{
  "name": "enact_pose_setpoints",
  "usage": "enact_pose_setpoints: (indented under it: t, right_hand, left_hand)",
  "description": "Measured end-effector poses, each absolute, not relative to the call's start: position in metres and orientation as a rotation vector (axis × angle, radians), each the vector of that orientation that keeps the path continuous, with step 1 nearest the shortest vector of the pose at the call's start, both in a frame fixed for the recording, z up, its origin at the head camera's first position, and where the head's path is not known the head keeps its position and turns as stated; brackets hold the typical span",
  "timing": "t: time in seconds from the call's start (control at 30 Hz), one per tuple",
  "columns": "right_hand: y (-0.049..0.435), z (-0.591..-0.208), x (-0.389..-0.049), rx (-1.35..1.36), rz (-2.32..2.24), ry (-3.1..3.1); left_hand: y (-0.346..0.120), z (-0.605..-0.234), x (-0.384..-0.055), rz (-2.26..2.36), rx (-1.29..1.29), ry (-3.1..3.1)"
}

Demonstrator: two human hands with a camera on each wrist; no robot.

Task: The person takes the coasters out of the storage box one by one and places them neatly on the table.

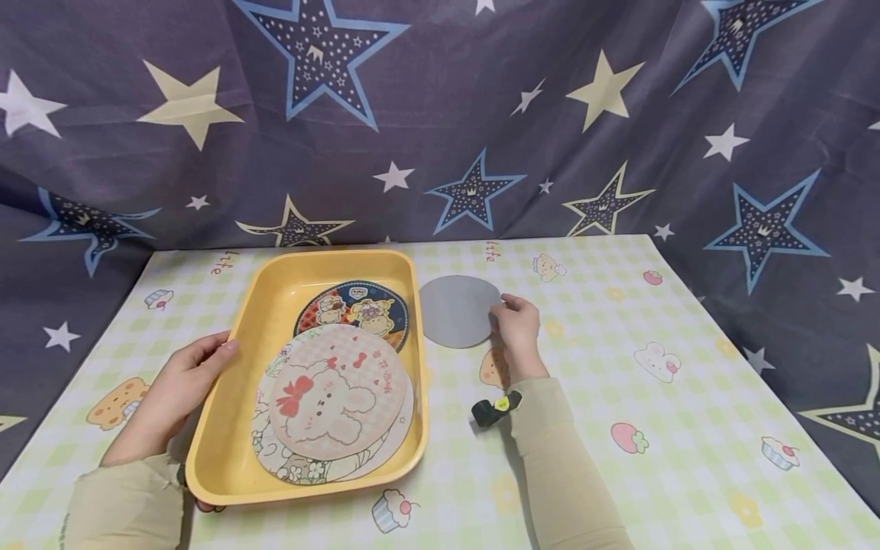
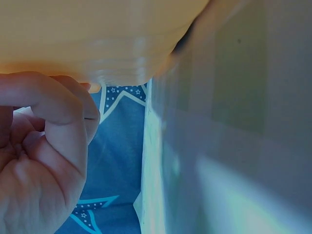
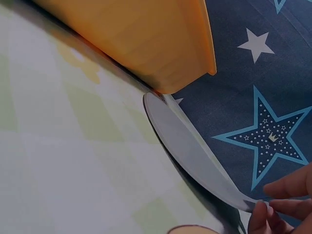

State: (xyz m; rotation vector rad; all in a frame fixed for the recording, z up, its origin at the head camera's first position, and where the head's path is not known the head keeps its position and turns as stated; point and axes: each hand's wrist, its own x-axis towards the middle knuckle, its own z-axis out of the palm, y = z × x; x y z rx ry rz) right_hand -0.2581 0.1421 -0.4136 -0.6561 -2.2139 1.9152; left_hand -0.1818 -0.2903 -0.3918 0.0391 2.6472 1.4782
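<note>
At the left of the bench (image 1: 591, 359), the left hand (image 1: 180, 382) is laid against the outer left wall of the yellow tray (image 1: 227, 458), its fingers curled along the rim; in the left wrist view the fingers (image 2: 63, 105) are seen bent under the tray's edge, so the grip is closed on the tray wall. Inside the tray a stack of round printed discs is held: a pink disc with a cartoon animal (image 1: 337, 393) lies uppermost, and a dark blue disc with cartoon figures (image 1: 360, 305) is partly covered behind it. Just right of the tray, a plain grey disc (image 1: 455, 309) lies on the bench. Its right edge is pinched by the fingertips of the right hand (image 1: 517, 325), a narrow grip on the disc; in the right wrist view that edge is seen lifted off the bench.
</note>
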Motion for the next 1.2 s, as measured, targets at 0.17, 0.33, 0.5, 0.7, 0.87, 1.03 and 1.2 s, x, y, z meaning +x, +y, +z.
enact_pose_setpoints:
  t: [0.17,0.33,0.5,0.7,0.87,1.03,1.2]
  right_hand:
    - [0.144,-0.413,-0.259,-0.662,1.932,-2.19]
    - [0.148,-0.413,-0.26,-0.642,1.986,-2.126]
    - [0.15,-0.41,-0.26,-0.626,2.029,-2.07]
    - [0.149,-0.402,-0.257,-0.602,2.111,-2.0]
    - [0.149,-0.396,-0.255,-0.569,2.231,-1.933]
    - [0.146,-0.387,-0.254,-0.563,2.365,-1.831]
    - [0.144,-0.38,-0.252,-0.536,2.458,-1.778]
  left_hand:
    - [-0.29,-0.391,-0.182,1.476,0.037,2.644]
    - [-0.29,-0.392,-0.182,1.482,0.039,2.637]
    - [-0.29,-0.392,-0.182,1.482,0.037,2.633]
    - [-0.29,-0.391,-0.182,1.475,0.032,2.641]
    - [-0.29,-0.391,-0.181,1.474,0.036,2.643]
    - [-0.29,-0.392,-0.182,1.478,0.036,2.642]
    - [-0.29,-0.393,-0.182,1.484,0.035,2.64]
